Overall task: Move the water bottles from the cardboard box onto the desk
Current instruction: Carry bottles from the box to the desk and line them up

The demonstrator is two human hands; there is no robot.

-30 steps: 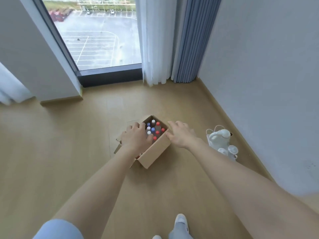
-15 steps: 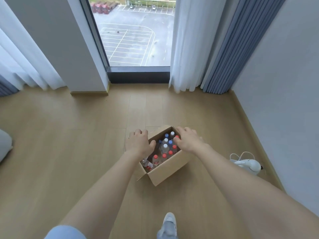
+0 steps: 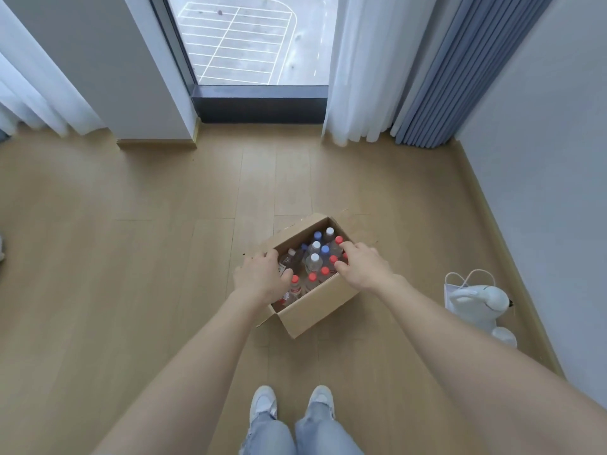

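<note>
Water bottles (image 3: 314, 262) carry labels (image 3: 296, 291) too small to read.

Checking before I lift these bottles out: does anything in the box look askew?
Yes. At the left end of the cardboard box, a few water bottles lean or lie sideways, while the other bottles stand upright, caps up.

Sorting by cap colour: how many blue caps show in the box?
3. Blue cap near the far corner of the cardboard box; blue cap in the middle; darker blue cap left of it. The left hand and right hand may hide others.
</note>
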